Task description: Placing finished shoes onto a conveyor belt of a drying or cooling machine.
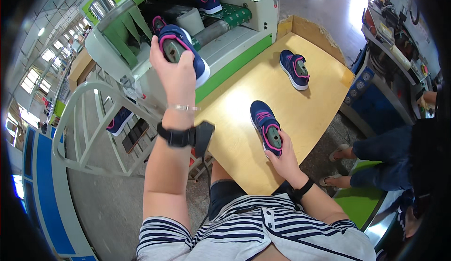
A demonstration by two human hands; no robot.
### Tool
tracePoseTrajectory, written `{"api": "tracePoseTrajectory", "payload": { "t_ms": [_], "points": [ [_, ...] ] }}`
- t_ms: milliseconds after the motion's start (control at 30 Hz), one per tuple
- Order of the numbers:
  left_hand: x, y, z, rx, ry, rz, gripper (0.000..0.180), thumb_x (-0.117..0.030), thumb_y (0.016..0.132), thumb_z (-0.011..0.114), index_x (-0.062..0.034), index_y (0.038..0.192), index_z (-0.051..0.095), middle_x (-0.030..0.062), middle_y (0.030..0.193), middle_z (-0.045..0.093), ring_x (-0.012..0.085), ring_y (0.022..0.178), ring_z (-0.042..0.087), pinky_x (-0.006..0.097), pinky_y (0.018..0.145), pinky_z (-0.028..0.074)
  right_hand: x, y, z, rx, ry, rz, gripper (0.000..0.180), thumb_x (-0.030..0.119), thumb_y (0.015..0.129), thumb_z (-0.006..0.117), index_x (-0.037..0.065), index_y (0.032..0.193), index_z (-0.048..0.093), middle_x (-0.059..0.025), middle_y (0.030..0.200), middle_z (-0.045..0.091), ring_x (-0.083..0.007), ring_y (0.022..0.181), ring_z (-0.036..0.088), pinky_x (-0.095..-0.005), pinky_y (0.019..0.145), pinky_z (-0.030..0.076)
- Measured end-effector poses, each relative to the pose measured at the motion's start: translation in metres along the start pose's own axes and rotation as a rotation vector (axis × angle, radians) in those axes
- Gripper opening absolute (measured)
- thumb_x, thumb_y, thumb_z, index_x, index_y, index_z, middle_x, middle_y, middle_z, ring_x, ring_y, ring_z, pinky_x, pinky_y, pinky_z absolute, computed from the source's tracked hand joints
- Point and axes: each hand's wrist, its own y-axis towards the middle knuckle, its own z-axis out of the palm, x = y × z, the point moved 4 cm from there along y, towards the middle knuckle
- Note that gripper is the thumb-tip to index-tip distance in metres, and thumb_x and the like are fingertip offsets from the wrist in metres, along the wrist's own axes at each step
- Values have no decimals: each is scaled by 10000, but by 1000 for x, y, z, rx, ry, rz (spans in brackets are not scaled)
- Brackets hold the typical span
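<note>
From where I am standing, the left hand [173, 70] is holding a navy shoe [198, 62] up before the machine [225, 56], its thumb bending over the collar and its fingers wrapping the far side. This grip is depending mostly on one edge, so I am thinking the shoe could be slipping or twisting if the wrist is turning too quickly; its sole could also be scraping the machine's front, though I cannot tell whether they are touching. The black cable [207, 178] is hanging from the wrist device [181, 136] near the table [232, 167], and it could be catching on the corner. The right hand [286, 160] is closing, thumb and fingers, around the heel of a second shoe [264, 120], which is lying on the table; a careless pull could be tipping it. Around them, at far left, a white rack [96, 85] is carrying another shoe [121, 120]; green strips [127, 33] are hanging beside the machine's opening, narrowing the way in; farther right, a third shoe [294, 70] is resting on the table, and a co-worker [383, 155] is standing beyond.
</note>
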Motion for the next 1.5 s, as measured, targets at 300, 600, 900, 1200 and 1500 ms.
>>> {"api": "tracePoseTrajectory", "payload": {
  "t_ms": [300,600,900,1200,1500],
  "points": [
    [81,26,34,-41,437,-5,990,-136,666,736,-21,1541,289,210,1503,319,371,1387,369,412,1172,310,7,4,-2,-45,200,63,689,111,864,740,-1,1432,367,-241,1448,427,-356,1342,463,-412,1106,393],
    [83,80,16,201,345,-299,1138,-300,743,838,2,1586,134,237,1477,337,313,1311,451,378,1071,409,44,180,-65,-268,650,-110,474,162,908,740,11,1298,517,-55,1121,614,-135,1027,578,-282,912,463],
    [117,119,11,217,428,-357,1206,-318,756,827,15,1590,21,229,1528,301,306,1377,397,363,1115,360,95,469,-6,-301,77,-45,777,312,834,726,121,1504,382,-257,1213,653,-423,1160,617,-461,1006,491],
    [149,145,6,243,226,-309,969,-295,818,812,-16,1538,226,164,1382,478,265,1214,536,366,1007,462,-17,358,-55,-512,-602,135,860,562,786,739,160,1479,426,-184,1395,554,-374,1343,454,-552,1096,312],
    [119,87,23,-38,875,327,1018,-523,887,687,61,1541,171,367,1557,181,518,1449,203,552,1161,271,-65,204,-61,-141,-406,258,757,309,814,756,106,1445,389,-236,1049,685,-408,949,680,-500,800,544]
  ]
}}
